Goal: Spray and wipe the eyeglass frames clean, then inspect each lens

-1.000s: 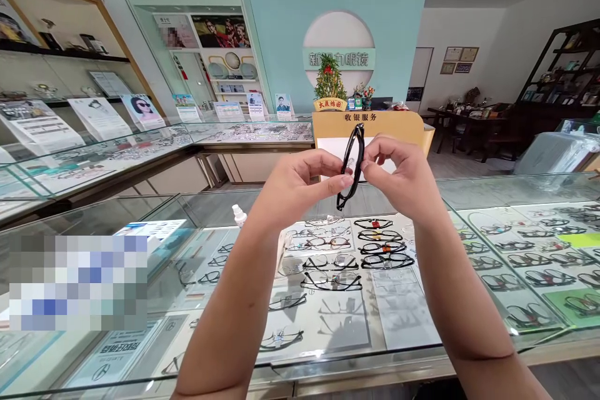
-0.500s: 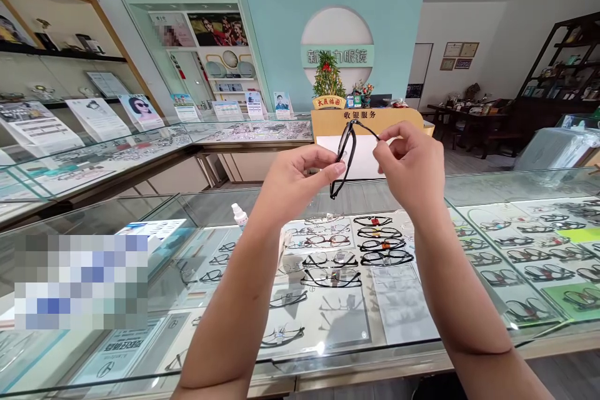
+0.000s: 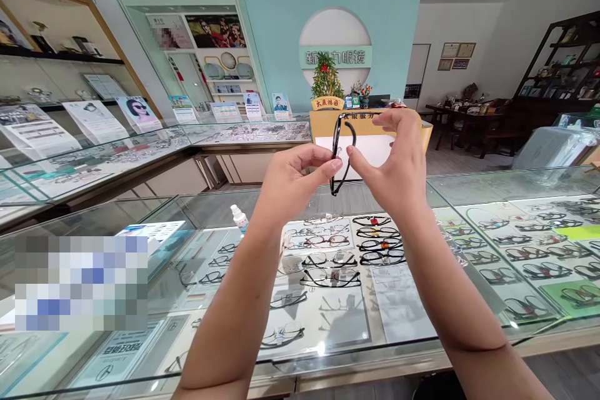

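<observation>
My left hand (image 3: 295, 181) pinches a pair of black eyeglasses (image 3: 335, 131) between thumb and fingers, by the rim. The glasses are held edge-on above the display counter, one temple reaching toward my right hand (image 3: 396, 165). On that side my fingers are at the temple's far end, and the thumb is spread lower, against the black frame. Part of the temple is hidden behind the fingers. Below the hands, rows of eyeglasses (image 3: 330, 259) lie in the glass display case (image 3: 300, 359), several of them black-framed.
A small white bottle (image 3: 239, 219) stands on the counter left of my left arm. Beyond are the wooden cashier desk (image 3: 323, 125), a potted plant (image 3: 327, 81) and another glass counter (image 3: 225, 149) with standing cards. A plastic-covered object (image 3: 553, 153) is at right.
My right hand has shifted left toward the glasses and opened its thumb away from the fingers, down to the frame. The glasses have turned slightly; the left hand keeps its pinch.
</observation>
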{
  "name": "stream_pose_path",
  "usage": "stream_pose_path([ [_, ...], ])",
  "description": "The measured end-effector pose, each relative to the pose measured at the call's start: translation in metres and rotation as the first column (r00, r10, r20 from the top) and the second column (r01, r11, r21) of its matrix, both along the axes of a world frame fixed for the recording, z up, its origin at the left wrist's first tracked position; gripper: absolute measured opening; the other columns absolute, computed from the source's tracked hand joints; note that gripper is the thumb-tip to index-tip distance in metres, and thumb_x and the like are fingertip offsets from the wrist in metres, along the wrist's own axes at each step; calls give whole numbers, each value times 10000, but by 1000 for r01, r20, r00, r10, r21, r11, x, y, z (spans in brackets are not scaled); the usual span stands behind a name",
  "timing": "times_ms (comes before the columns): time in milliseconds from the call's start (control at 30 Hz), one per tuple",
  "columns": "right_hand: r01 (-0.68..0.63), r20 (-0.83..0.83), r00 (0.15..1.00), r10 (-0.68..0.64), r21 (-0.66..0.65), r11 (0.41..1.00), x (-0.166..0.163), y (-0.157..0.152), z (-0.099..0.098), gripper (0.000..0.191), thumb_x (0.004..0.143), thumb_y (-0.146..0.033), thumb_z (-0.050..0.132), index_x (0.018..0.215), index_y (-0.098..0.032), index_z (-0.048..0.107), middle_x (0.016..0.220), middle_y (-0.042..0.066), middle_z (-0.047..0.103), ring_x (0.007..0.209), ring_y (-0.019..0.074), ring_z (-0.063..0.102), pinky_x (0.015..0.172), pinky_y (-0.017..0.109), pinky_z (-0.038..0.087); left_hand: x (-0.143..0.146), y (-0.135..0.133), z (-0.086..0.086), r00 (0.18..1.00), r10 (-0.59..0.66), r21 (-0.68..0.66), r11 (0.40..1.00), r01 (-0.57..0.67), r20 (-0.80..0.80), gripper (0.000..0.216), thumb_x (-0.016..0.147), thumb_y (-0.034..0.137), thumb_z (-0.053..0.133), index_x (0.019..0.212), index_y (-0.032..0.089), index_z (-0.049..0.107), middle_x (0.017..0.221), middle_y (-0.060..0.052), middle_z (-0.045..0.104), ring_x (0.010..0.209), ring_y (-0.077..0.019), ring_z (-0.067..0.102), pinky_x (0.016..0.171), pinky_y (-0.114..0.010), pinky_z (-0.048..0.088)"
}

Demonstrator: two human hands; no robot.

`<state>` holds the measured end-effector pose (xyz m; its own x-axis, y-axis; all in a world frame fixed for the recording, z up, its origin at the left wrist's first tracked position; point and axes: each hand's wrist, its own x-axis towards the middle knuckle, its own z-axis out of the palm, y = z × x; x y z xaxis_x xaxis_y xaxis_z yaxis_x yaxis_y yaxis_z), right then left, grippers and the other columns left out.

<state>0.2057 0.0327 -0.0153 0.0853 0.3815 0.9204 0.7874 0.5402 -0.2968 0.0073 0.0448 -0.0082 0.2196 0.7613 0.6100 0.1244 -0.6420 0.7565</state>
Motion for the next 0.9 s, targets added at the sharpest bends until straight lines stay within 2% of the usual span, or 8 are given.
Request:
stream_pose_path([
  [267, -81, 59, 995, 86, -84, 993, 3, -8, 8, 558, 898, -171, 569, 1443, -282, 527, 1446, 160, 666, 1391, 399, 583, 1197, 668, 456, 4, 6, -5, 994, 39, 16, 999, -41, 101, 341, 851, 532, 914, 900, 215, 798, 870, -43, 764, 767, -164, 690, 712, -285, 608],
  [433, -89, 127, 986, 109, -158, 983, 8, -7, 8, 569, 849, -119, 556, 1396, -274, 582, 1403, 137, 690, 1342, 395, 593, 1153, 646, 475, 4, 10, -7, 987, 64, 26, 997, -69, 148, 382, 868, 577, 893, 966, 219, 803, 921, -59, 786, 765, -167, 695, 696, -288, 622],
  [567, -63, 207, 970, 127, -291, 955, 13, -7, 6, 499, 841, -94, 564, 1319, -219, 631, 1359, 165, 702, 1254, 401, 618, 1064, 600, 509, 6, 10, -8, 974, 78, 39, 995, -88, 212, 385, 869, 575, 895, 985, 218, 809, 972, -67, 804, 842, -176, 723, 757, -298, 640],
  [633, -72, 232, 959, 160, -346, 935, 13, -8, 6, 477, 851, -94, 575, 1311, -199, 651, 1371, 180, 708, 1289, 415, 610, 1085, 608, 498, 7, 11, -9, 972, 75, 43, 995, -87, 223, 369, 871, 560, 900, 978, 218, 814, 975, -66, 802, 840, -172, 717, 753, -296, 632],
  [700, -140, 215, 949, 229, -363, 921, 12, -9, 7, 436, 886, -128, 612, 1312, -197, 674, 1398, 173, 719, 1356, 408, 601, 1155, 610, 468, 8, 12, -10, 977, 48, 32, 998, -56, 207, 355, 858, 539, 916, 970, 219, 813, 996, -67, 799, 850, -174, 716, 738, -294, 623],
  [767, -274, 157, 923, 351, -372, 887, 10, -11, 8, 385, 944, -237, 685, 1328, -215, 695, 1426, 146, 730, 1400, 373, 607, 1210, 578, 451, 8, 14, -11, 982, 9, 33, 999, -15, 191, 344, 832, 514, 940, 954, 220, 809, 1091, -75, 798, 933, -190, 735, 771, -299, 627],
  [833, -393, 82, 886, 457, -391, 832, 8, -12, 8, 402, 967, -377, 753, 1344, -244, 711, 1444, 121, 739, 1399, 340, 633, 1210, 545, 473, 7, 15, -11, 983, -20, 50, 999, 11, 182, 341, 809, 497, 959, 937, 221, 805, 1195, -82, 789, 1047, -210, 744, 855, -311, 635],
  [900, -443, 29, 868, 496, -405, 800, 4, -12, 8, 406, 959, -423, 790, 1329, -263, 734, 1438, 110, 755, 1370, 326, 666, 1185, 536, 499, 6, 15, -10, 984, -42, 40, 999, 36, 175, 353, 793, 500, 967, 928, 220, 799, 1254, -91, 780, 1109, -225, 742, 895, -322, 638],
])
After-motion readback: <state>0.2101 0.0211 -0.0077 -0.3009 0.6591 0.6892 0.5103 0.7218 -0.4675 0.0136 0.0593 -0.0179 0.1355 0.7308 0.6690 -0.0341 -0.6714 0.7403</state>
